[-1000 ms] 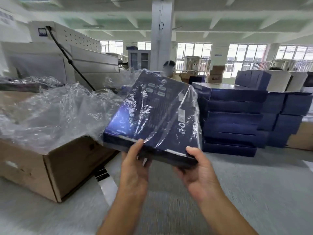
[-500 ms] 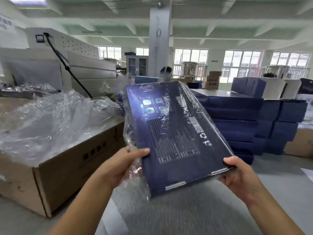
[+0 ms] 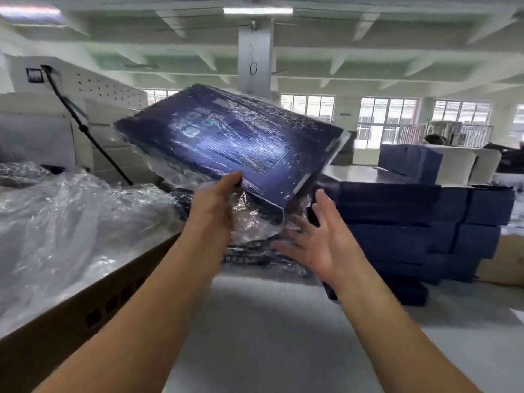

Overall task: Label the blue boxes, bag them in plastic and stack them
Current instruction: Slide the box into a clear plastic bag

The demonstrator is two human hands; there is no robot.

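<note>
L hand (image 3: 215, 205) is gripping the near edge of the flat dark-blue cardboard box (image 3: 232, 140), thumb on top, other fingers hidden beneath. The box is sitting inside a clear plastic bag (image 3: 255, 214), tilted, in the air above the grey tabletop (image 3: 269, 336), w/ the bag's loose end trailing below. R hand (image 3: 320, 242) is hovering near the box's near-right corner, fingers spread wide, holding nothing, apart from it. A stack of dark-blue boxes (image 3: 397, 217) is standing at right. A brown cardboard carton (image 3: 85, 307), heaped w/ clear plastic film (image 3: 71, 217), is lying at left.

One bagged blue box (image 3: 226, 143), one left hand (image 3: 215, 207), one right hand (image 3: 321, 246), one carton (image 3: 85, 316).
</note>
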